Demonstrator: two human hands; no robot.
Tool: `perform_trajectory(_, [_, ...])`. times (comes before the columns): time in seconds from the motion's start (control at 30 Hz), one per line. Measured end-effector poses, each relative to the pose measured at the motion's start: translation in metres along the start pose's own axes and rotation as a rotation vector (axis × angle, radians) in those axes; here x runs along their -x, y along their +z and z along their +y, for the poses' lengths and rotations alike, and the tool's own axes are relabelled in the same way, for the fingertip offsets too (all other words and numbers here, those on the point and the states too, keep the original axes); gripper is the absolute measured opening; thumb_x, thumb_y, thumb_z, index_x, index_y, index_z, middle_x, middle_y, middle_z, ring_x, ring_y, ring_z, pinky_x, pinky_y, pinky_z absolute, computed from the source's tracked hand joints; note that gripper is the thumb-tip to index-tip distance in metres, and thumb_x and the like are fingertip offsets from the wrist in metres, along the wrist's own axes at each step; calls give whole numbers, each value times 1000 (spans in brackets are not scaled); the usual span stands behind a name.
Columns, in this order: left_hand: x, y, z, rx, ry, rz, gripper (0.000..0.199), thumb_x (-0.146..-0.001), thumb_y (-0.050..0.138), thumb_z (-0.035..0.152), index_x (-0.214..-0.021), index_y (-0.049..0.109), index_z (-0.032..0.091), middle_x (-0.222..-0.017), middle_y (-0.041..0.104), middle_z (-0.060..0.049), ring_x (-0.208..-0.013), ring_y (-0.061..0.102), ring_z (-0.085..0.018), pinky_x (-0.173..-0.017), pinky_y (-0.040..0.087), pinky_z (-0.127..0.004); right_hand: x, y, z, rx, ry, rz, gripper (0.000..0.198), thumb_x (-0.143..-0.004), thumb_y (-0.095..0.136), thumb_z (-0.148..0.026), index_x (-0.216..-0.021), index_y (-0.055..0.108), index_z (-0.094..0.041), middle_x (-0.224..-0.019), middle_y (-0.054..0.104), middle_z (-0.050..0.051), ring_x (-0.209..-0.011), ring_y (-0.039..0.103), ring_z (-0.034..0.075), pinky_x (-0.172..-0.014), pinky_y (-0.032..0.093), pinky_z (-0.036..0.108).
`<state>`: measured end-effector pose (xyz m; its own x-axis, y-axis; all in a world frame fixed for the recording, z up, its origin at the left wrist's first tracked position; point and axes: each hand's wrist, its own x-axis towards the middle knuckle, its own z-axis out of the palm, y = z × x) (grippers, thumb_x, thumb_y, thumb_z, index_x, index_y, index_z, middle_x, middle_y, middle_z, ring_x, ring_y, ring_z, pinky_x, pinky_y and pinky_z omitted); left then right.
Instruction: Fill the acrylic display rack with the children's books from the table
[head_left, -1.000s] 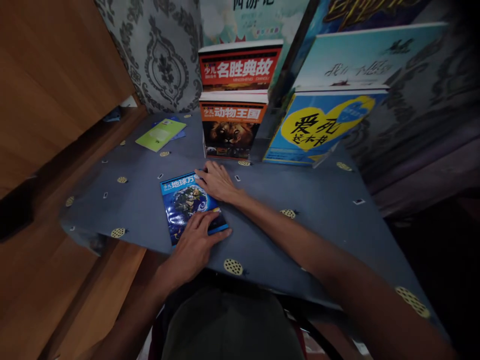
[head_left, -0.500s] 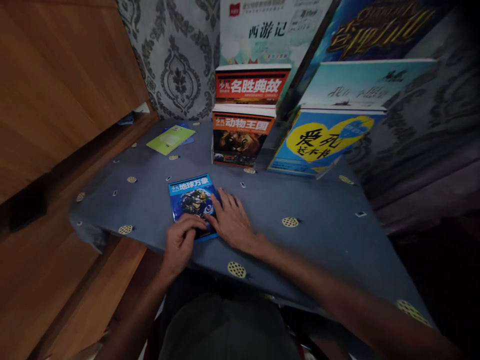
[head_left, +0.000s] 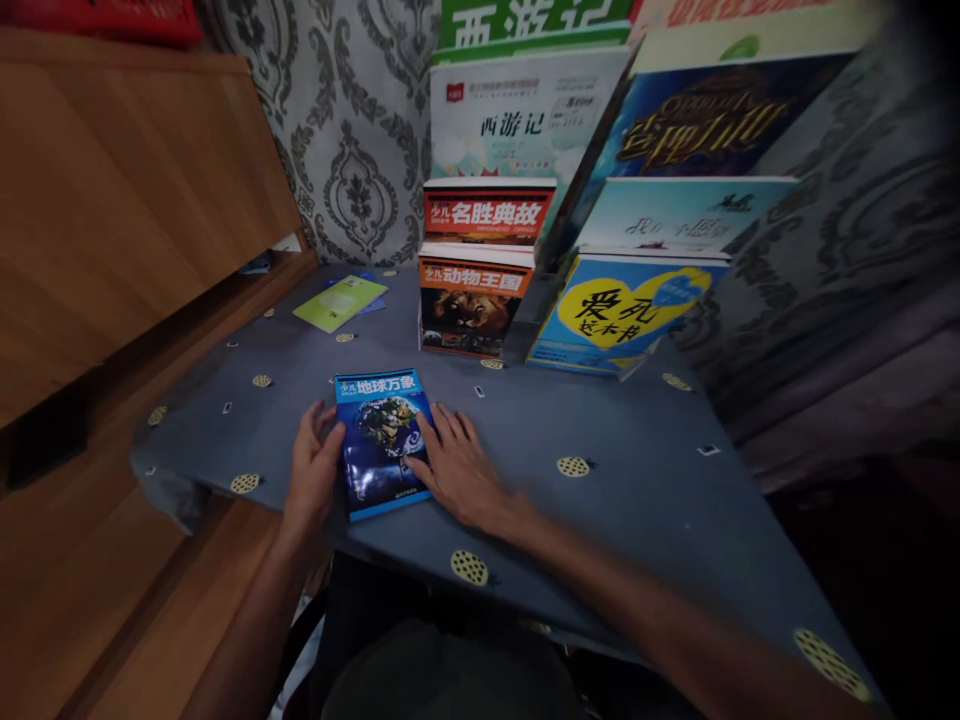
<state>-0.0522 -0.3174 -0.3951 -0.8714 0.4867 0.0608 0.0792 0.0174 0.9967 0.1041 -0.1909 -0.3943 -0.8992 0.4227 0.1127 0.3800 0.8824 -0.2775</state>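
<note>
A blue book [head_left: 382, 450] with a globe on its cover lies closed on the cloth-covered table, close to the front edge. My right hand [head_left: 461, 465] rests flat across the book's right side, its fingers stretched out and its thumb on the cover. At the book's left edge is my left hand [head_left: 311, 460], its fingers loosely bent and apart. The left thumb is at the edge of the cover; whether it presses on the book I cannot tell.
Behind the book stand two tiered rows of books, with a lion-cover book [head_left: 469, 305] and a blue book with a yellow heart [head_left: 622, 310] in front. A green booklet [head_left: 340, 303] lies back left. A wooden cabinet [head_left: 135, 200] borders the left side.
My left hand has moved left from the book's lower cover to its left edge, uncovering the picture. The right hand stays on the book. The view has tilted up slightly.
</note>
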Motion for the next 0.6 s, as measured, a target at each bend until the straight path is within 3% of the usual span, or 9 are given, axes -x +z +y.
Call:
perform_trajectory(0.17, [3, 20, 19, 333, -303, -58, 39, -70, 76, 34, -100, 66, 12, -85, 76, -7, -82, 73, -22, -80, 59, -34, 1, 1, 2, -98, 13, 43, 66, -100, 45, -47, -150, 39, -4, -156, 35, 27, -148, 29, 36, -119, 25, 58])
perform_trajectory(0.33, [8, 26, 32, 398, -545, 95, 19, -74, 69, 16, -93, 68, 14, -71, 74, -3, -67, 73, -20, -70, 60, -32, 8, -7, 4, -339, 60, 49, 70, -98, 51, -46, -156, 30, -14, -161, 25, 23, -149, 26, 36, -118, 27, 56])
perform_trajectory(0.4, [7, 28, 33, 392, -578, 98, 18, -77, 67, 15, -95, 68, 16, -72, 74, -3, -68, 74, -20, -70, 61, -33, 11, -14, 4, -474, 111, 39, 73, -97, 53, -44, -159, 23, -19, -163, 22, 19, -148, 28, 35, -117, 30, 54])
perform_trajectory(0.5, [6, 33, 27, 370, -559, 57, 19, -80, 68, 24, -98, 69, 18, -76, 75, -2, -70, 74, -21, -72, 61, -34, 14, -20, 3, -652, 179, 69, 75, -94, 58, -41, -159, 23, -27, -161, 31, 15, -143, 39, 33, -114, 36, 51])
perform_trajectory(0.6, [3, 37, 17, 305, -496, 36, 28, -81, 69, 38, -102, 69, 20, -83, 75, -2, -74, 73, -21, -73, 61, -34, 16, -21, 6, -788, 219, 175, 77, -91, 61, -40, -158, 25, -24, -156, 39, 14, -139, 44, 31, -115, 35, 48])
